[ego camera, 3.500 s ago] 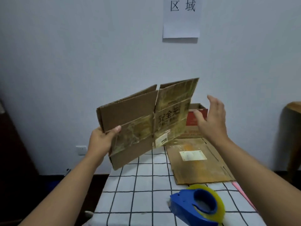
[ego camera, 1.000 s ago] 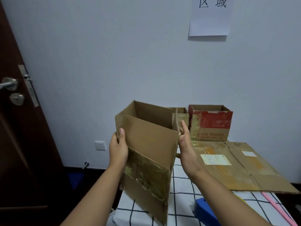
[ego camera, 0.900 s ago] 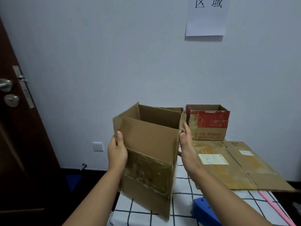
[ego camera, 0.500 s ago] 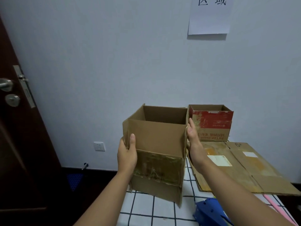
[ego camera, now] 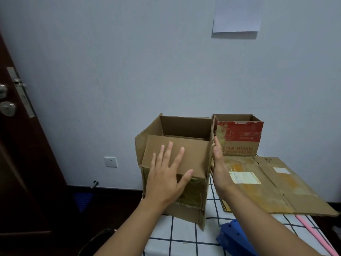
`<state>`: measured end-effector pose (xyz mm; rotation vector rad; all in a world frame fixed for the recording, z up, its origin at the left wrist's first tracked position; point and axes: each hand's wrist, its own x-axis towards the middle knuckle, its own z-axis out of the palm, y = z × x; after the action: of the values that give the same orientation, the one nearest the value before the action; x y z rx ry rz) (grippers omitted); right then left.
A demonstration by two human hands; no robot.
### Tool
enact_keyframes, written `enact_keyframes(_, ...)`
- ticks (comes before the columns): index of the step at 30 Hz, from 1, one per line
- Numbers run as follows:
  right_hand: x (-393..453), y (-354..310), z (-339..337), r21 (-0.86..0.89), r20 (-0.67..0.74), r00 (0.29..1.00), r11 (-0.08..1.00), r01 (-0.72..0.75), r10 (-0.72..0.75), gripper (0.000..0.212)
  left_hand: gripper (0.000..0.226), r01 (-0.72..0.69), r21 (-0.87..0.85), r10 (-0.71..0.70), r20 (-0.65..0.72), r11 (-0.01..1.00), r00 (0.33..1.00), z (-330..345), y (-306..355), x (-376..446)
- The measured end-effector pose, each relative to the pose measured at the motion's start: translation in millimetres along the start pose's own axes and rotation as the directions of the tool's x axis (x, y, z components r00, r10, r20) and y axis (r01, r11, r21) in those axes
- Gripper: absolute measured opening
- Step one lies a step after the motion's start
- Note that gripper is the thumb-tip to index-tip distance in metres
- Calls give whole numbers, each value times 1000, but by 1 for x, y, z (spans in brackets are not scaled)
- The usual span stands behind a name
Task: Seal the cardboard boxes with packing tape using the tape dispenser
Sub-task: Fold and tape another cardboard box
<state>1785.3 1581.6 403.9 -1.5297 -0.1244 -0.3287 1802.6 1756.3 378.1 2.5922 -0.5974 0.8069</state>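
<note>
Folding flaps shut on the open cardboard box, which stands upright at the desk's left edge; taping not started. Near flap is tipped inward, far and side flaps stand up. Next move, I'd judge: press this flap down flat, fold the rest over it, then reach for the blue tape dispenser lying on the desk just right of the box. Left hand lies flat on the near flap, fingers spread and straight, pushing, grasping nothing. Right hand rests edge-on against the box's right wall, fingers straight, steadying it. Flattened cardboard sheets lie beyond, red-printed box behind.
</note>
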Motion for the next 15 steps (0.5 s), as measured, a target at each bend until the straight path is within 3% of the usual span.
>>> enact_keyframes(4,-2,0,-2,-8,-3,1000,1000,5,-5,102,75,12,109,-24,113,994,993,8,-3,-1)
enact_keyframes(10,1,9,-7,8,-6,996,996,-85,85,105,95,31,143,-59,194,989,979,0,-1,3)
enact_keyframes(13,3,17,-7,16,-47,985,986,-166,167,109,90,136,190,-158,103,972,982,-6,10,-5)
enact_keyframes(15,7,24,-9,18,-77,975,978,-208,209,116,82,248,122,-247,-21,961,969,-6,26,-18)
